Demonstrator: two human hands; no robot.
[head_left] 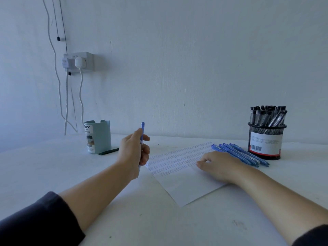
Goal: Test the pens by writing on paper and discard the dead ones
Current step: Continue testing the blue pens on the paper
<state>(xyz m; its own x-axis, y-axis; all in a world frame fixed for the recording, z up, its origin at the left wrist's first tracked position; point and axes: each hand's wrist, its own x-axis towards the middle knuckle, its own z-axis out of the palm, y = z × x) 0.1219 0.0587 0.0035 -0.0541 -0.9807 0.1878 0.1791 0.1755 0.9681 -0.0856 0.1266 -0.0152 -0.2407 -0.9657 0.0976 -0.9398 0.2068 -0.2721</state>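
I hold a blue pen (142,132) in my left hand (134,153), fingers curled round the lower barrel, its top end pointing up and its tip hidden behind my palm, just off the left edge of the paper (179,176). It is a light, stiff thing, I judge, with a smooth plastic barrel that could slide, so a pinch low down near the tip should steer it best for a test stroke. My right hand (220,166) lies flat on the paper, fingers loose and holding nothing, pressing the thin sheet so it cannot skid on the worktop (159,224). The sheet already bears rows of small blue marks. Beside my right hand lie more blue pens (239,154), touching one another; behind them a mesh pot (266,141) stands full of black-capped pens. A pale blue holder (98,136) stands to the left.
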